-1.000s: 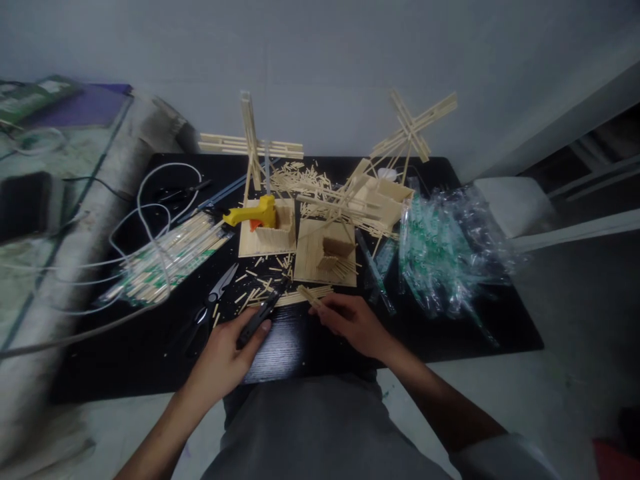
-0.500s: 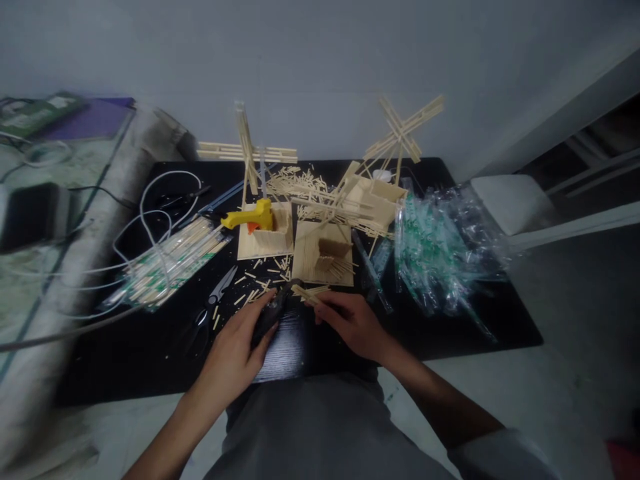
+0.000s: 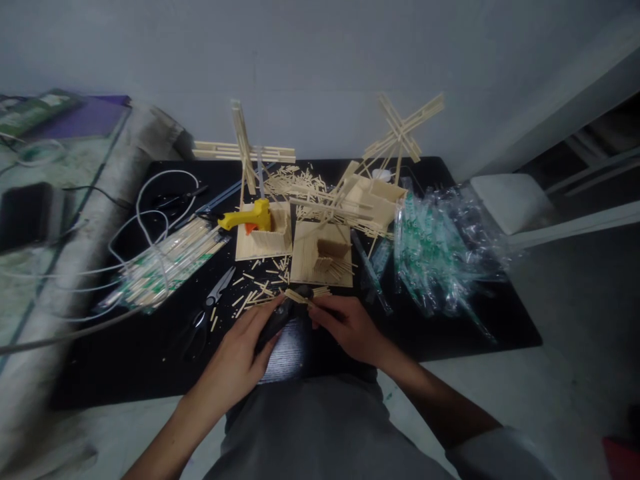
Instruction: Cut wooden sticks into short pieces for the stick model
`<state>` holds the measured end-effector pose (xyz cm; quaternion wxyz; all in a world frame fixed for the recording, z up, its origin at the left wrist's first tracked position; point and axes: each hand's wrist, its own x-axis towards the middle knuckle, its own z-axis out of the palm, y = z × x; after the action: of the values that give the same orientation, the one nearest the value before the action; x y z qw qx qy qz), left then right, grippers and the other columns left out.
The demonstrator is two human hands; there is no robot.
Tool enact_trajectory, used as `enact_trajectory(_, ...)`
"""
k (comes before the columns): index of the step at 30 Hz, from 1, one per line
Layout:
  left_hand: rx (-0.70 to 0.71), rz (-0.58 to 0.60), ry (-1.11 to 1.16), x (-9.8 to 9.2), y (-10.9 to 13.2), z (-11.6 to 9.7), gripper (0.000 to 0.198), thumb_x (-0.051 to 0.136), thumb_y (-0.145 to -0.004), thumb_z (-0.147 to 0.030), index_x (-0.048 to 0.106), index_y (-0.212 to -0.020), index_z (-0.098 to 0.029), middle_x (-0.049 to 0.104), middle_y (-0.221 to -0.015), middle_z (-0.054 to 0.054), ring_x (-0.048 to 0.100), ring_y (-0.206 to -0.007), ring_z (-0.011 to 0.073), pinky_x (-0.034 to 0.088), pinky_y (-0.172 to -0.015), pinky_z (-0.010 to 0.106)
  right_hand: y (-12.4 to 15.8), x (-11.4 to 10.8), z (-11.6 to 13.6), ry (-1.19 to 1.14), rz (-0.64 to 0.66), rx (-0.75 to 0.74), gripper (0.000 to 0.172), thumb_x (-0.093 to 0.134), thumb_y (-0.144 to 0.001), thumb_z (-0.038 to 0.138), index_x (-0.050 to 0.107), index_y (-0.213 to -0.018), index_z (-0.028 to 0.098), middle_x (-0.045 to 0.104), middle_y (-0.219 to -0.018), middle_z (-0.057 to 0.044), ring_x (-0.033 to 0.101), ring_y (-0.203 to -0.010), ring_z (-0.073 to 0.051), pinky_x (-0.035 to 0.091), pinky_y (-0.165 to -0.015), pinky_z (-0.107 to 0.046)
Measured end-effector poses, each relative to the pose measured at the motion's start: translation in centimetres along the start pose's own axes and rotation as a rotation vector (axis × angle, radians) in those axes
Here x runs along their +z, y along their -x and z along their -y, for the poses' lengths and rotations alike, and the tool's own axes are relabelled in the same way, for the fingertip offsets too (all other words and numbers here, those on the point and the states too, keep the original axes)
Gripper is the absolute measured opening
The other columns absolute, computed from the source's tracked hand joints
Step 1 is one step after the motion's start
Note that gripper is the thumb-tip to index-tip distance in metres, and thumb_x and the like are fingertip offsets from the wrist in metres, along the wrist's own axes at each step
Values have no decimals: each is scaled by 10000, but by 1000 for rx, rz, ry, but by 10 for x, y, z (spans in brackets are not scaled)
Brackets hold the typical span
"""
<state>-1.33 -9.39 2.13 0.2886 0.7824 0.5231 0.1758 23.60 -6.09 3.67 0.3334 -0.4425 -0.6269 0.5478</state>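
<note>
My left hand is closed around dark-handled pliers, whose head points away from me over the near part of the table. My right hand pinches a few thin wooden sticks between thumb and fingers. Their free ends reach left across the head of the pliers; whether the jaws grip them is too small to tell. Just beyond both hands is a wooden base with a small open box of sticks on it. Short cut stick pieces lie scattered beside the left hand.
Scissors lie left of my hands. A yellow glue gun rests on another wooden base. Stick windmills stand at the back. Packed sticks and a white cable are left; plastic wrappers lie right.
The sticks in my right hand have shifted and turned, and now lie across the head of the pliers. My left hand keeps its hold with little movement.
</note>
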Motion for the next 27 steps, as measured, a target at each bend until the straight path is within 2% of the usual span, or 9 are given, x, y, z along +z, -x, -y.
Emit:
enact_trajectory(10,9,35,8,-1,0,-2,499,528,-992,-214,460,-1485,-251,615,-1467,114,626,-1329,282,497,-1153,481,-3,0,0,-6,17,0,415,553,-1036,436,587,-706,187,543,-671,25,512,-672,-133,383,-655,-247)
enact_trajectory(18,-22,4,22,2,-2,-4,440,534,-997,-229,485,-1433,-269,678,-1376,69,684,-1247,235,539,-1105,390,-4,4,1,-17,-7,1,449,547,-1039,446,594,-677,184,549,-657,22,495,-655,-131,417,-686,-249)
enact_trajectory(27,14,-6,-62,-3,-1,-7,530,536,-980,-195,460,-1499,-272,649,-1429,72,662,-1290,244,541,-1112,395,-6,-1,-1,-54,69,19,436,550,-1037,463,606,-709,180,501,-647,34,462,-637,-119,384,-643,-241)
